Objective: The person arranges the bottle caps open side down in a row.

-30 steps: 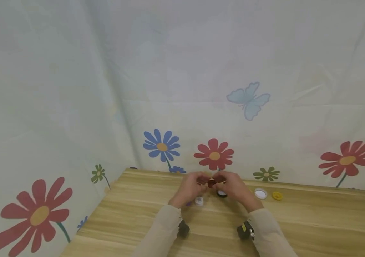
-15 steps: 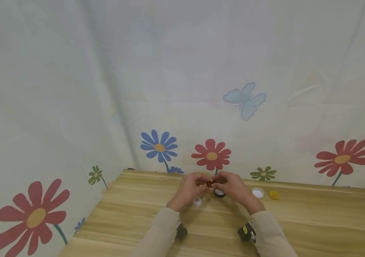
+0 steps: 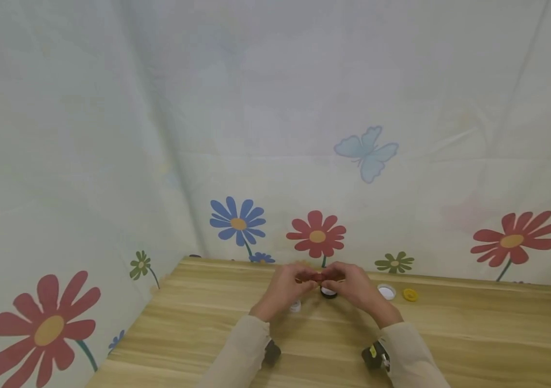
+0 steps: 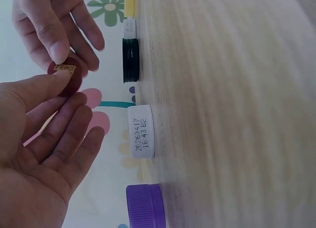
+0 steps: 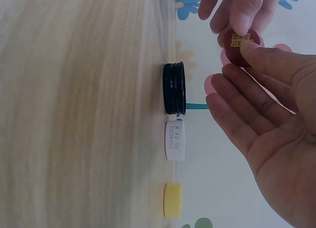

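Both hands hold one dark red round cap (image 3: pixel 320 277) with gold characters on its face, raised above the table near its back edge. In the head view, my left hand (image 3: pixel 286 286) pinches it from the left and my right hand (image 3: pixel 353 283) from the right. The left wrist view shows a thumb pressed on the cap's flat face (image 4: pixel 75 81) and the lower fingers spread loosely. In the right wrist view, both thumbs lie across the face of the cap (image 5: pixel 233 51). Just beyond the hands stands a black threaded cap (image 3: pixel 328 294).
Near the left hand are a white cap (image 4: pixel 141 131) with a printed date and a purple ribbed cap (image 4: pixel 146 206), hidden in the head view. To the right lie a white lid (image 3: pixel 386 292) and a yellow cap (image 3: pixel 410 295). A flowered curtain (image 3: pixel 275 134) hangs behind the table.
The red cap has been tilted between the fingers, from its face showing to nearly edge-on in the head view. Both hands stay together in place; the head view has shifted slightly.
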The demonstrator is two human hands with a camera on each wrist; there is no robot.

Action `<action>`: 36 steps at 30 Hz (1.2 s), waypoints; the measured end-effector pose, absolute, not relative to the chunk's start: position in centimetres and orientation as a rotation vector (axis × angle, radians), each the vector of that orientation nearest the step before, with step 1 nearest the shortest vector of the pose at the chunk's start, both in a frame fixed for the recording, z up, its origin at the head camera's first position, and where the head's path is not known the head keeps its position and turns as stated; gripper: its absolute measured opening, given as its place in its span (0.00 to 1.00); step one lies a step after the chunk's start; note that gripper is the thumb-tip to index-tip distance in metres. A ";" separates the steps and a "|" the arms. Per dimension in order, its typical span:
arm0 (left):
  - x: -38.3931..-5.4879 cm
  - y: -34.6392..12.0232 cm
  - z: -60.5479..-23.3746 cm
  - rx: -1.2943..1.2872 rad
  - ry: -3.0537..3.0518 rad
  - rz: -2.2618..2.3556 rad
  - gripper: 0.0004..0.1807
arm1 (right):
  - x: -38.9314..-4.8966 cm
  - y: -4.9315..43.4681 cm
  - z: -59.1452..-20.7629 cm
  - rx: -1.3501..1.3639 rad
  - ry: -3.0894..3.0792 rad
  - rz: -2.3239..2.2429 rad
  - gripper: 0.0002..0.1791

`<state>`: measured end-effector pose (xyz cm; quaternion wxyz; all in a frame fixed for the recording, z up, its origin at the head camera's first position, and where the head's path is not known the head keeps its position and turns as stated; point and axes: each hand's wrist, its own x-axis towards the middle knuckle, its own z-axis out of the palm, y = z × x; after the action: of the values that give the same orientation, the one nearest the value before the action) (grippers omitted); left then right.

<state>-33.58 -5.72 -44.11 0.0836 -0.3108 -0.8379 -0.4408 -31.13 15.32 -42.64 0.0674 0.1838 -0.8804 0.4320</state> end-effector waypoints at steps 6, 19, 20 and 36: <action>-33.7 -5.8 -44.2 -0.943 -2.515 -1.303 0.10 | -31.2 15.3 -42.8 0.544 -2.647 1.317 0.08; -33.9 -6.0 -44.2 -1.007 -2.516 -1.185 0.21 | -31.3 15.3 -42.9 0.530 -2.652 1.387 0.07; -33.9 -6.1 -44.2 -1.009 -2.516 -1.183 0.21 | -31.3 15.3 -42.9 0.537 -2.655 1.384 0.08; -33.9 -6.0 -44.2 -0.919 -2.549 -1.189 0.14 | -31.5 15.5 -43.0 0.675 -2.656 1.382 0.12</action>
<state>-33.88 -6.04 -44.17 0.0910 -0.3093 -0.8579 -0.4001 -31.50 15.52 -42.96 0.0363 0.2198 -0.8648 0.4500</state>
